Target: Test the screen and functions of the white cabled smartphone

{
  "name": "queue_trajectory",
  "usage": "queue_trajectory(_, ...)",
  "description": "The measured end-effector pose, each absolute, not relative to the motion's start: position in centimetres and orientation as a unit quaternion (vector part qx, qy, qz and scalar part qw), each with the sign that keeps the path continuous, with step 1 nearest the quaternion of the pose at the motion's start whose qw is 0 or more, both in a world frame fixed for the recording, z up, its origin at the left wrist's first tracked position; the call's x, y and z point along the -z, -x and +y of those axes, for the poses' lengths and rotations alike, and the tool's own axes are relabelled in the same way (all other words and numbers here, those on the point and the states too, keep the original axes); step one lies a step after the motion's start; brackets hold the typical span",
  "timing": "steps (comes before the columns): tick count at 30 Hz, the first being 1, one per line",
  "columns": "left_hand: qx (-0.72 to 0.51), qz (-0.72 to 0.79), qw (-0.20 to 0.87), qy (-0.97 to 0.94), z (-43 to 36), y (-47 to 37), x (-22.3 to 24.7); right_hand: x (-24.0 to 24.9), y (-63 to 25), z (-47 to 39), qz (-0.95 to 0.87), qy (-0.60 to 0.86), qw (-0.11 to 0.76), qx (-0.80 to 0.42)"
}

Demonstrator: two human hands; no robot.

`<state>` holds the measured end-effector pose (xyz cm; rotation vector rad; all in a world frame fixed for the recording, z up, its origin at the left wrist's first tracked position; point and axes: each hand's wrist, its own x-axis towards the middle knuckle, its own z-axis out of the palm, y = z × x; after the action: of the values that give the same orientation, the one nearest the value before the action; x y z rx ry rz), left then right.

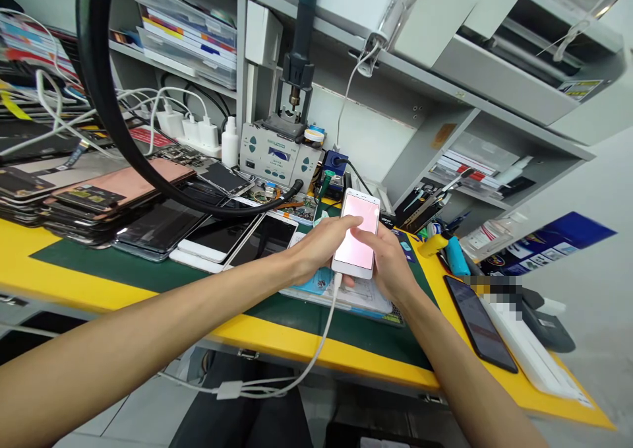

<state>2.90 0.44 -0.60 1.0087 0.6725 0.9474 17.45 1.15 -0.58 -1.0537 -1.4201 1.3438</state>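
A white phone (357, 237) with a lit pink screen is held upright between both hands. My left hand (320, 245) grips its left side, with the thumb over the screen. On the right side, my right hand (388, 256) is wrapped round the edge, its thumb also over the screen. The fingers behind the phone are mostly hidden. A white cable (326, 329) is plugged into the phone's bottom end and hangs down past the table's front edge. Papers and a blue card (316, 283) lie beneath the hands.
Stacked phone parts (119, 191) and white-framed phones (217, 237) lie to the left. A grey soldering station (277, 154) stands behind, near a black hose (99, 105). A dark tablet (479, 322) lies on the yellow table edge (316, 342) at right.
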Motion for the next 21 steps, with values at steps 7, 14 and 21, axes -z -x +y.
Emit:
queue_trajectory(7, -0.428, 0.303, 0.72, -0.455, 0.44, -2.9, 0.63, 0.59, -17.46, 1.17, -0.572, 0.426, 0.449, -0.538)
queue_trajectory(14, -0.423, 0.312, 0.716, -0.46, 0.25, -2.96, 0.23, 0.57, -17.47, 1.11, -0.574, 0.426, 0.448, -0.536)
queue_trajectory(21, -0.421, 0.321, 0.714, -0.459, 0.13, -2.9, 0.07, 0.62, -17.45, 1.19, -0.574, 0.423, 0.447, -0.54)
